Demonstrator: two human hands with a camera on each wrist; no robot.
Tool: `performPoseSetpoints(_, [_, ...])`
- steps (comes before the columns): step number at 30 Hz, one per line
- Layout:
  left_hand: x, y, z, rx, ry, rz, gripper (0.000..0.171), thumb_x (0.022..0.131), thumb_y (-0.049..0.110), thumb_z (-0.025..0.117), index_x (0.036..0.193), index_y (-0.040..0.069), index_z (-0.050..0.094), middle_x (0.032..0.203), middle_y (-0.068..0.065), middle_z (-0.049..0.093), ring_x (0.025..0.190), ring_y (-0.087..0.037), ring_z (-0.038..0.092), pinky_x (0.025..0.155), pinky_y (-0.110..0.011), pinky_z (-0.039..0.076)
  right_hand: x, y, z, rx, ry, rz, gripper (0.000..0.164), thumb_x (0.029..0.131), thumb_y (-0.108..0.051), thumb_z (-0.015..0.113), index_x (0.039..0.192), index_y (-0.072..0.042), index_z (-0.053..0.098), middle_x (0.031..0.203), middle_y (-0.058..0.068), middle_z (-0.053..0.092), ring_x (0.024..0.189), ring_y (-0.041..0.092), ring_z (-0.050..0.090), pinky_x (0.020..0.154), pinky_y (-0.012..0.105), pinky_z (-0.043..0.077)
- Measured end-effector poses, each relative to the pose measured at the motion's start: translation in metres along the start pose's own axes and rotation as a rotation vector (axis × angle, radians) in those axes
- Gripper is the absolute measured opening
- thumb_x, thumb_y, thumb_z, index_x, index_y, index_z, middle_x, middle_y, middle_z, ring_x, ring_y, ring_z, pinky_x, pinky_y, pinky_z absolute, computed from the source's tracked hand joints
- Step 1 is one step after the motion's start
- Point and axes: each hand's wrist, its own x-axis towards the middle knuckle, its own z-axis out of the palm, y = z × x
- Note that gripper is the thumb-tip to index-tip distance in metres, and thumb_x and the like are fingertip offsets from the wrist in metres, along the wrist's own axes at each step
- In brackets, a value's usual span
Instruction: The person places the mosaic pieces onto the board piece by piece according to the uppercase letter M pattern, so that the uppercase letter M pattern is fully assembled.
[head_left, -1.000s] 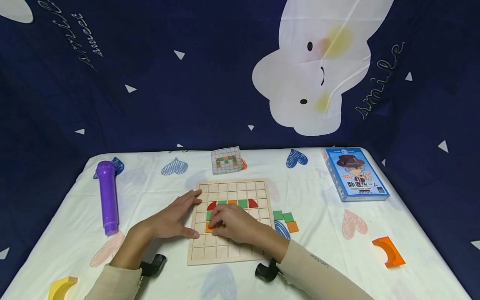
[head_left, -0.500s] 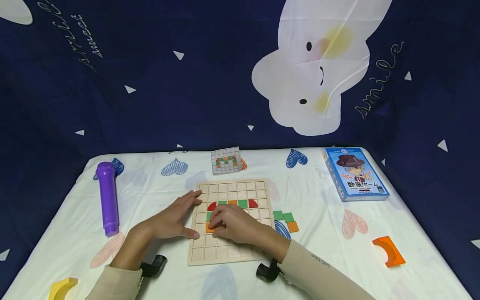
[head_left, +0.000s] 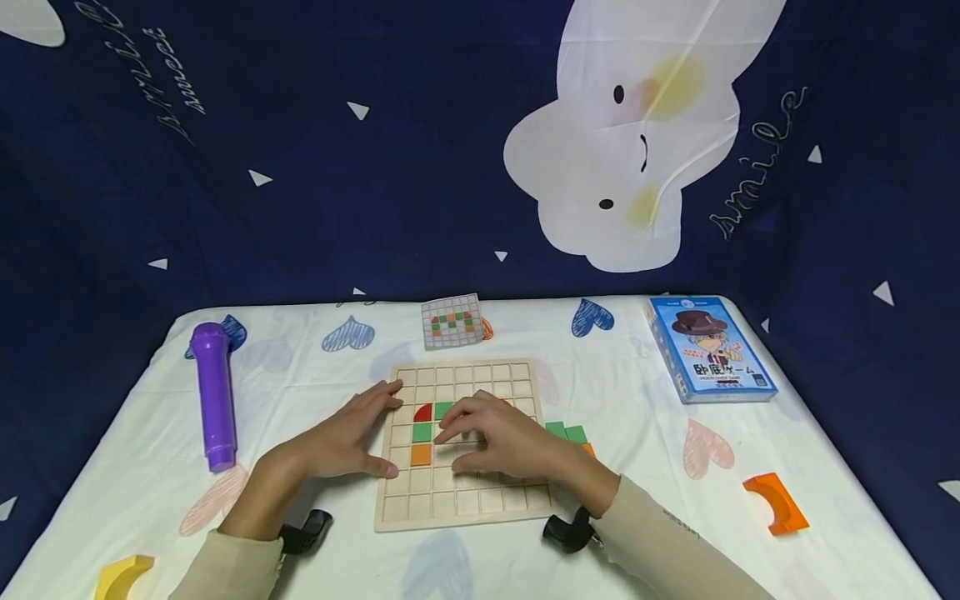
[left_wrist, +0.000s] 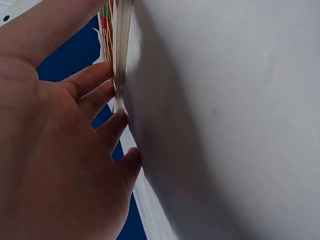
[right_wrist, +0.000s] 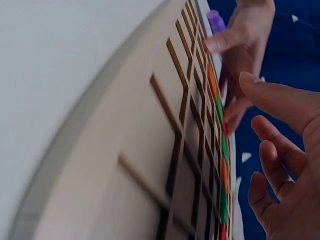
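Note:
A wooden grid board (head_left: pixel 465 503) lies on the table. My left hand (head_left: pixel 341 433) rests along its left edge, fingers spread, thumb and fingertips touching the rim; the left wrist view shows the fingertips against the board's side. Above the board's middle my right hand (head_left: pixel 502 437) hovers with loosely bent fingers and nothing between them, as the right wrist view shows too. At the board's left sit a red quarter-round tile (head_left: pixel 423 413), a green tile (head_left: pixel 422 432) below it and an orange tile (head_left: pixel 421 454) lowest. Another green tile (head_left: pixel 443 411) shows beside the red one. My right hand hides much of that row.
Loose green tiles (head_left: pixel 576 434) and a partly hidden orange one lie right of the board. Behind it is a pattern card (head_left: pixel 452 322). A purple microphone-shaped toy (head_left: pixel 215 400), blue game box (head_left: pixel 716 350), orange arch block (head_left: pixel 778 503) and yellow block (head_left: pixel 124 575) lie around.
My right hand has let go of the orange tile, lifted and moved right, its fingers opening. The orange tile stays in its square. My left hand has not moved.

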Motion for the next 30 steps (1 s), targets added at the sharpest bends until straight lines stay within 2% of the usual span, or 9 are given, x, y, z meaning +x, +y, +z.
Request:
performPoseSetpoints(10, [0.0,-0.003,0.003,-0.001,0.007,-0.002,0.093,0.07,0.048,0.089,0.142,0.005,0.047,0.171,-0.012,0.024,0.159,-0.044,0.013,0.126,-0.068,0.015,-0.033,0.02,-0.02,0.042,0.103,0.017,0.036,0.084,-0.024,0.084,0.12,-0.019,0.075,0.126,-0.011,0.07,0.12,0.01,0.056,0.104,0.033,0.05])
performPoseSetpoints(14, [0.001,-0.002,0.003,0.002,0.002,0.002,0.093,0.071,0.048,0.089,0.142,0.005,0.047,0.171,-0.012,0.023,0.159,-0.044,0.013,0.126,-0.069,0.015,-0.051,0.03,-0.033,0.033,0.154,0.024,0.038,0.084,-0.023,0.084,0.121,-0.019,0.075,0.127,-0.007,0.072,0.121,0.012,0.058,0.103,0.036,0.051])
performPoseSetpoints(22, [0.0,-0.001,0.001,0.015,0.006,0.014,0.093,0.071,0.047,0.088,0.143,0.004,0.047,0.17,-0.013,0.024,0.159,-0.044,0.014,0.126,-0.069,0.016,-0.083,0.051,-0.056,0.022,0.253,0.11,0.041,0.081,-0.02,0.086,0.12,-0.018,0.075,0.127,-0.008,0.071,0.12,0.013,0.059,0.1,0.032,0.054])
performPoseSetpoints(30, [0.0,-0.002,0.001,0.014,0.005,0.011,0.093,0.071,0.047,0.089,0.142,0.004,0.047,0.17,-0.013,0.023,0.159,-0.044,0.013,0.126,-0.069,0.015,-0.099,0.068,-0.059,0.051,0.264,0.153,0.042,0.081,-0.021,0.086,0.121,-0.018,0.075,0.124,-0.007,0.074,0.113,0.008,0.06,0.092,0.027,0.054])
